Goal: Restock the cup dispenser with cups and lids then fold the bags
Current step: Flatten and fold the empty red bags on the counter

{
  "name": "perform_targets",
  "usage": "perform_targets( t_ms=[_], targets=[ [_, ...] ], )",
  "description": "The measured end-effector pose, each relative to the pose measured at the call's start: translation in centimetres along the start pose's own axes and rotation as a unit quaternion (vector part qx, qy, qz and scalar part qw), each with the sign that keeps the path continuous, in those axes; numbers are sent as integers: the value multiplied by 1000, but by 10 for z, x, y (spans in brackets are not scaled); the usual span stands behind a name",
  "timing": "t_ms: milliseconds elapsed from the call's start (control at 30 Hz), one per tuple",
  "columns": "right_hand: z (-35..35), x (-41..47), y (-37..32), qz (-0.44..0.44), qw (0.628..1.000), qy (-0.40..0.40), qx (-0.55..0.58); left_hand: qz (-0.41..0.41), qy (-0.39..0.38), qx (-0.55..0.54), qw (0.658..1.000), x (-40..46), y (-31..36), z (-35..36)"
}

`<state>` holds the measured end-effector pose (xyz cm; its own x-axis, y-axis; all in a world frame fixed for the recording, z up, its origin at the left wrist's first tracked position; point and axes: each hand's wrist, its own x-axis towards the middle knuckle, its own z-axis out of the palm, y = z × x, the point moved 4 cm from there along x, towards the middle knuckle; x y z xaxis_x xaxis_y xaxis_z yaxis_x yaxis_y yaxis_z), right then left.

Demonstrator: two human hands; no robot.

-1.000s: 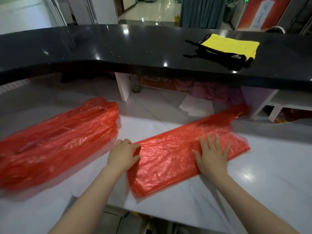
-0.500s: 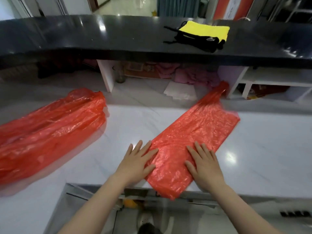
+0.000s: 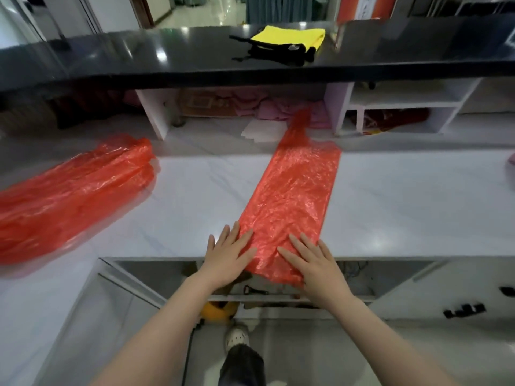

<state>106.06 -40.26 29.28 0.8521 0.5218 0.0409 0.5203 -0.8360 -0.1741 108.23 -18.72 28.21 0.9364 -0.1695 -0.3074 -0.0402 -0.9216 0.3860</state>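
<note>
Right now the flattened red bag [image 3: 295, 201] lies on the white marble bench [image 3: 418, 207] with its long axis running almost straight away from the person, its near end overhanging the bench's front edge and its narrow far end reaching toward the shelving under the black counter [image 3: 167, 59]. Both grips sit at that near end: the left hand [image 3: 227, 259] lies flat with straight fingers on the bag's left edge, half on plastic and half on marble, and the right hand [image 3: 313, 264] presses flat on the bag's right side. Neither pinches anything. Since the bag stretches forward from both palms, a lengthwise fold would likely call for lifting the near end and carrying it away along that axis. A second red bag [image 3: 72, 190], loosely heaped, lies well apart to the left. A yellow cloth [image 3: 289, 37] rests on the counter.
</note>
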Motion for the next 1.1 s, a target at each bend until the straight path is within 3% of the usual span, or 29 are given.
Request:
perform_targets(
  t_ms=[133,233,367,500,767,1100],
  targets=[
    [4,-17,38,27,997,-3,69,91,-26,75,993,-19,-7,0],
    [-2,-23,51,37,990,4,139,109,-7,123,986,-21,-7,-4],
    [-4,-21,50,78,978,12,192,117,95,27,988,-13,8,-20],
    [-10,-19,46,77,966,-13,248,100,103,-51,988,-18,2,-23],
    [-11,-3,32,54,975,-17,215,109,134,-14,985,-11,-1,-31],
    [2,-3,56,59,996,-68,-6,101,175,-10,979,-2,-6,-40]
  ],
)
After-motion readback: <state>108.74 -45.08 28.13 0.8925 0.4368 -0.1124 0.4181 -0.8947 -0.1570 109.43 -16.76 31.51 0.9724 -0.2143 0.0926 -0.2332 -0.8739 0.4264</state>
